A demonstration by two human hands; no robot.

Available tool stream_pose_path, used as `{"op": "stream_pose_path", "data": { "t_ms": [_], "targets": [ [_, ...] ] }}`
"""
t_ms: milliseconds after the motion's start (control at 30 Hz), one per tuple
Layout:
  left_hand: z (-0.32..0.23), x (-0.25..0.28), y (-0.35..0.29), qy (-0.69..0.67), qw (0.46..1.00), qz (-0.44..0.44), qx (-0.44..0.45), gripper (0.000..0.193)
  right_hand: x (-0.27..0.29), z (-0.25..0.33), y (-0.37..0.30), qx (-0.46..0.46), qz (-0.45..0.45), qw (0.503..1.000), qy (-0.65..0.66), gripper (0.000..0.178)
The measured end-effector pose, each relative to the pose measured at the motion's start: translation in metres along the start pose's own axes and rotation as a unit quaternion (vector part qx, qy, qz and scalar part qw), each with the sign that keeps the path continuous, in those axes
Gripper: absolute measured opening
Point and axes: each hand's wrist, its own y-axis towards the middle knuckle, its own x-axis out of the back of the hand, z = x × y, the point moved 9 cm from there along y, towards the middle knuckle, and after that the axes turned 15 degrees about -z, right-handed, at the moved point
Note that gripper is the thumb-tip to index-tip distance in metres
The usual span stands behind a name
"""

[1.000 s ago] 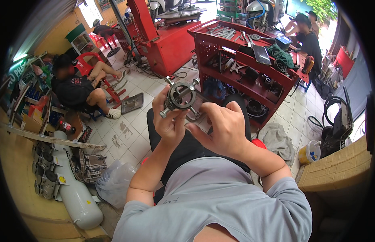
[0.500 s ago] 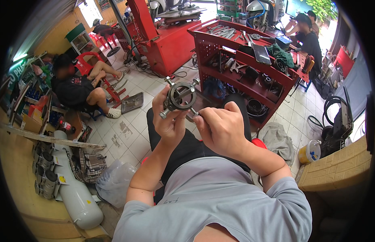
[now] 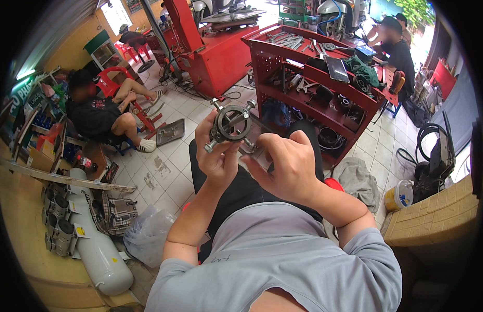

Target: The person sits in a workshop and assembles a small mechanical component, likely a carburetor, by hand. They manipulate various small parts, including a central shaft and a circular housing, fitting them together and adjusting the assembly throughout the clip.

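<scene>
Curls the fingers of the left hand (image 3: 218, 165) around a dark, worn-looking metal ring (image 3: 235, 139), holding it up in front of the body, over the lap. Across the ring's round opening, a bar; around the rim, shiny bolts (image 3: 252, 104) with angular heads. Keeps the right hand (image 3: 289, 162) just beside the lower right bolt, thumb and forefinger slightly parted; impossible to tell whether touching. Wears a soft grey shirt (image 3: 272, 239) with small dark script on the chest. At left, a smooth grey cylinder (image 3: 93, 244) with yellow stickers, near a crumpled clear plastic bag (image 3: 150, 234). Beyond the knees, over pale floor tiles (image 3: 174, 169), a red perforated trolley (image 3: 272, 67) bearing spanners (image 3: 289, 41) and green cloth (image 3: 362, 72). Farther left, a seated person (image 3: 98, 106) near a shallow dark tray (image 3: 170, 133).
</scene>
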Motion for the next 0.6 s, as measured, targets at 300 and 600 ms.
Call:
{"op": "stream_pose_path", "data": {
  "t_ms": [300,600],
  "targets": [
    [-0.002,-0.002,0.001,0.002,1.000,-0.001,0.003,0.011,0.000,0.001,0.002,0.005,0.020,1.000,-0.005,0.021],
    [-0.008,-0.003,0.004,-0.013,1.000,-0.016,-0.001,0.012,0.001,0.000,0.001,0.014,0.017,1.000,-0.009,0.020]
  ]
}}
